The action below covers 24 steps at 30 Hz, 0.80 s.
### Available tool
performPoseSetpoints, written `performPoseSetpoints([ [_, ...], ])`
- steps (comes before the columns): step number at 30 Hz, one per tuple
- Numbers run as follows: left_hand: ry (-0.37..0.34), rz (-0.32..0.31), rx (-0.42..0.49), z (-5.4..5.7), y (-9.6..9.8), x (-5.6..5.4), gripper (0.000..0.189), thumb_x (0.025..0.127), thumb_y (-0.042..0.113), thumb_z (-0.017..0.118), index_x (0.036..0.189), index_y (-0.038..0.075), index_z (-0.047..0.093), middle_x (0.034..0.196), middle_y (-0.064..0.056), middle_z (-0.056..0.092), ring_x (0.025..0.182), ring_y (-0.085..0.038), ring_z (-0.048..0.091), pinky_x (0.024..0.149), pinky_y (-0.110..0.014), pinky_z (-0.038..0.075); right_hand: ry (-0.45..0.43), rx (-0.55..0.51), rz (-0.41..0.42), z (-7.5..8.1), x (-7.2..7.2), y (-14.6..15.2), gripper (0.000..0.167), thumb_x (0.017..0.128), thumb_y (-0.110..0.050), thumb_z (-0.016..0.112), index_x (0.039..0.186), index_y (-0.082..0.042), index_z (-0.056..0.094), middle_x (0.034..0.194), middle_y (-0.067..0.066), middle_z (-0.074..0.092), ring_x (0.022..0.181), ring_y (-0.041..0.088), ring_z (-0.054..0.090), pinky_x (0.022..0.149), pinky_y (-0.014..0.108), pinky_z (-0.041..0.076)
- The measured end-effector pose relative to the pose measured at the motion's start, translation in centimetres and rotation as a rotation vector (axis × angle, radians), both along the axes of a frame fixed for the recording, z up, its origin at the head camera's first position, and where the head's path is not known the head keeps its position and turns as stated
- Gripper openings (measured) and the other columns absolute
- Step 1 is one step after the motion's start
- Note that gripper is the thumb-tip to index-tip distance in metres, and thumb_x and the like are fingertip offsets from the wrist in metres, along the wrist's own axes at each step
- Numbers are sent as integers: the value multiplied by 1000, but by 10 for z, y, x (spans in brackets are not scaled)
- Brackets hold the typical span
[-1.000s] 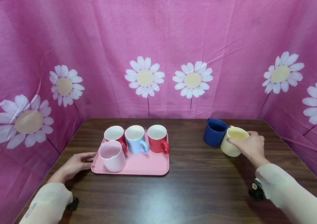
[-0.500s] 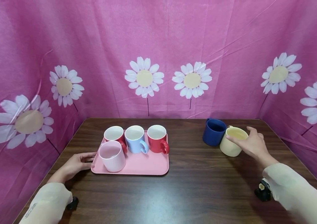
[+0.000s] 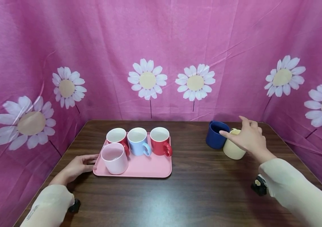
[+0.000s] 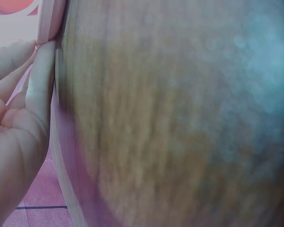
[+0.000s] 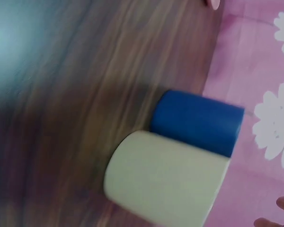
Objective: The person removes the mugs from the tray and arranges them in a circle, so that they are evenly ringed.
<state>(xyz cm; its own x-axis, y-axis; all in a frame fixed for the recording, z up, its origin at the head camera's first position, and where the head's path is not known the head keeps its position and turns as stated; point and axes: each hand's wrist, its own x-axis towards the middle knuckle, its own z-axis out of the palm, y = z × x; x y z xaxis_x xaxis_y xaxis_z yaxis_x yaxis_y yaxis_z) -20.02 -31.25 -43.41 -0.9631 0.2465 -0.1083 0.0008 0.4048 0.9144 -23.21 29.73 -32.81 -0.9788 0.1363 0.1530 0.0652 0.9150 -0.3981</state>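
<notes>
In the head view, my left hand (image 3: 75,167) is at the left edge of a pink tray (image 3: 149,168), pinching its rim; the left wrist view shows the thumb and fingers at that tray edge (image 4: 49,23). Standing on the tray are a pale pink mug (image 3: 115,160), a light blue mug (image 3: 137,143) and two red mugs (image 3: 160,145), all upright. At the right, my right hand (image 3: 250,138) hovers over a pale yellow mug (image 3: 233,148), thumb and fingers spread, holding nothing. The hand covers part of the yellow mug's rim. Right beside it stands a dark blue mug (image 3: 215,138).
Everything stands on a dark wooden table (image 3: 195,189). A pink cloth (image 3: 166,34) with printed daisies hangs behind and at both sides of it. Bare tabletop lies between the tray and the two right-hand mugs.
My right hand has let go of the yellow mug, drawn back to the right, then risen over it and moved left toward the blue mug. The left hand and the tray stay put.
</notes>
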Motion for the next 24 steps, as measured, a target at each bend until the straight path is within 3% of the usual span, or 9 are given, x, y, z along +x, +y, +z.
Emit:
performPoseSetpoints([
  [7, -1, 5, -2, -1, -1, 1, 60, 83, 1, 71, 132, -18, 41, 122, -34, 54, 100, -12, 60, 79, -23, 50, 81, 49, 77, 6, -4, -39, 113, 73, -79, 54, 149, -4, 21, 140, 37, 25, 116, 59, 30, 81, 74, 32],
  [17, 10, 2, -2, 0, -1, 0, 60, 83, 1, 70, 132, -18, 42, 123, -34, 53, 104, -17, 60, 80, -22, 50, 95, 93, 162, 4, -11, -92, 120, 63, -90, 46, 149, -9, 25, 141, 29, 29, 120, 53, 33, 84, 70, 35],
  [24, 6, 12, -8, 0, 0, -1, 61, 83, 2, 72, 133, -17, 42, 124, -33, 53, 108, -26, 58, 80, -22, 50, 128, 83, 221, -1, -13, -128, 111, 66, -83, 57, 147, -13, 30, 140, 24, 33, 123, 45, 35, 86, 66, 39],
])
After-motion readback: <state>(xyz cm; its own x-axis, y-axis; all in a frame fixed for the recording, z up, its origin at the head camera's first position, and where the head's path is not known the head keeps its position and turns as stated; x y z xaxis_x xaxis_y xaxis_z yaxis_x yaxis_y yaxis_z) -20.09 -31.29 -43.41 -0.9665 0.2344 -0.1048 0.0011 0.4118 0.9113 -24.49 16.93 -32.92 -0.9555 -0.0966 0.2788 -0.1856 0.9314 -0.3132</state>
